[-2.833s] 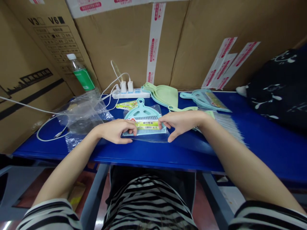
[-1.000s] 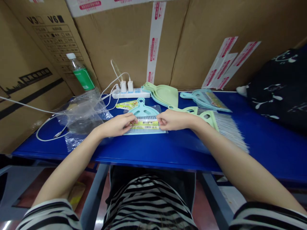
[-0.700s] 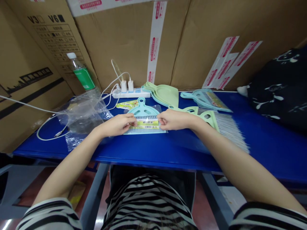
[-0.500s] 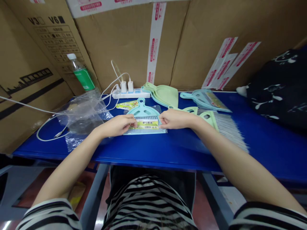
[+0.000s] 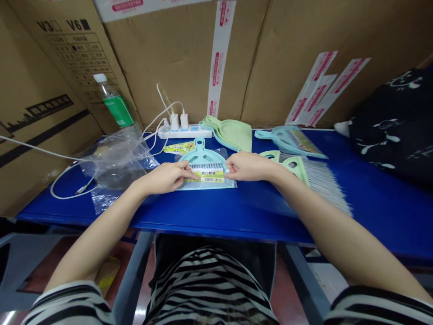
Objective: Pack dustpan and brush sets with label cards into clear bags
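In front of me a clear plastic bag lies on the blue table, with a light-blue dustpan and a grey-bristled brush in it. A yellow-green and white label card lies across the bristles. My left hand is closed at the bag's left side, its forefinger and thumb at the card's left end. At the right side my right hand is closed, pinching the bag's edge beside the card. The fingertips partly cover the bag's two sides.
Stacked green and blue dustpans stand behind, near a power strip. Green brushes and a bagged blue dustpan lie to the right. Crumpled plastic, cables and a bottle occupy the left. A cardboard wall rises behind.
My left fingers have shifted slightly at the card's left end, and more of its printing shows. My right hand stays at the bag's right edge, nearly still.
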`<state>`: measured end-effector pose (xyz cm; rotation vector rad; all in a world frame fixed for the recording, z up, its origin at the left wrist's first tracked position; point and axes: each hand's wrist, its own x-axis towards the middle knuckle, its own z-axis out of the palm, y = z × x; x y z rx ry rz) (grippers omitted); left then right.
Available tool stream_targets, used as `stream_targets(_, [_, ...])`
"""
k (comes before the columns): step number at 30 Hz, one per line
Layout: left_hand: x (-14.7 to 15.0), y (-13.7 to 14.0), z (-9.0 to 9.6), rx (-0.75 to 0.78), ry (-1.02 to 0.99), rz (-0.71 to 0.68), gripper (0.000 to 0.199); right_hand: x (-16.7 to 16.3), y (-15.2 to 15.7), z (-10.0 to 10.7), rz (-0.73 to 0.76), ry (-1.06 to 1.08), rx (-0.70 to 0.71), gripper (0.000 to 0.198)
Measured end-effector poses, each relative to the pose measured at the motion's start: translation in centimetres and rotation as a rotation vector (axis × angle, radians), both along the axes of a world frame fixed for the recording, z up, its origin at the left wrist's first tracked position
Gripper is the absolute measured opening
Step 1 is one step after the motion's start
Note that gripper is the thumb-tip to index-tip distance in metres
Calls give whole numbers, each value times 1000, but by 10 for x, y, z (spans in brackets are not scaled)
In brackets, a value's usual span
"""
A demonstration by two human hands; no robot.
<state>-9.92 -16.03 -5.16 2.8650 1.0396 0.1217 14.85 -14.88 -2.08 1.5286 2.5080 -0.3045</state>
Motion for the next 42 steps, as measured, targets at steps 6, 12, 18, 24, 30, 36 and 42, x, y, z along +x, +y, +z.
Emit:
stream_targets(6, [2,-1,1,26,55,29,60,-10,-10,-6,190,52,239,25])
stream_targets(12, [5,-2,3,17,121,66,57,-14,-8,-22,449,224,91,45])
stream_targets(18, [4,-1,2,14,91,86,57,-7,-5,-11,328,145,12,53])
stream_targets(24, [3,-1,7,-32,88,144,54,-1,-4,-3,269,97,-46,52])
stream_targets(30, [-1,-2,12,-59,92,168,52,12,2,-1,262,86,-77,55])
stream_targets(36, [-7,-2,17,-18,100,204,48,24,9,1,199,69,-135,55])
stream_targets(42, [-12,0,20,42,117,269,45,23,8,7,157,89,-181,54])
